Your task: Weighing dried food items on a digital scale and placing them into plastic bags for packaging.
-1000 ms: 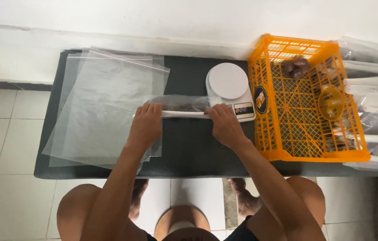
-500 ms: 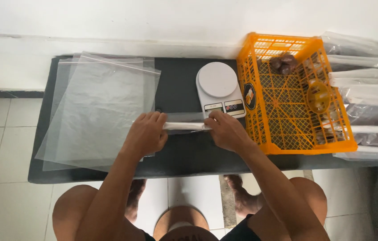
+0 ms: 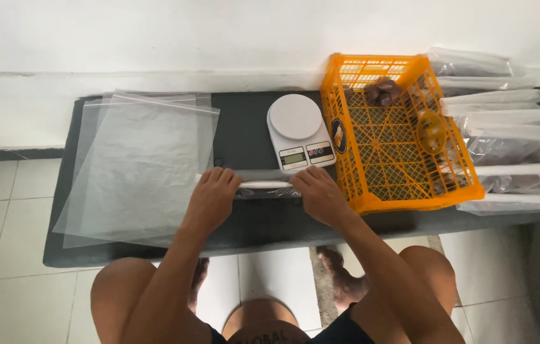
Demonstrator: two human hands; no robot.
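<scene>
1. Rolled bag (image 3: 265,188): a clear plastic bag wound into a narrow tube, pale white strip along its top, something dark showing through the film. It lies crosswise on the black table (image 3: 244,137), just in front of the scale (image 3: 298,130).
2. Left hand (image 3: 211,200): palm down, fingers curled over the roll's left end, gripping it, wrist straight back toward the body.
3. Right hand (image 3: 321,194): palm down on the roll's right end, fingers folded over the tube and pressing it to the table, forearm angling in from the lower right.
4. Only the short middle of the roll shows between the two hands.
5. Left of the hands, a stack of flat clear bags (image 3: 139,169) overlaps the table edge.
6. Right of the scale, an orange crate (image 3: 397,130) with dark lumps inside; beyond it, filled bags (image 3: 512,137) lie stacked.
</scene>
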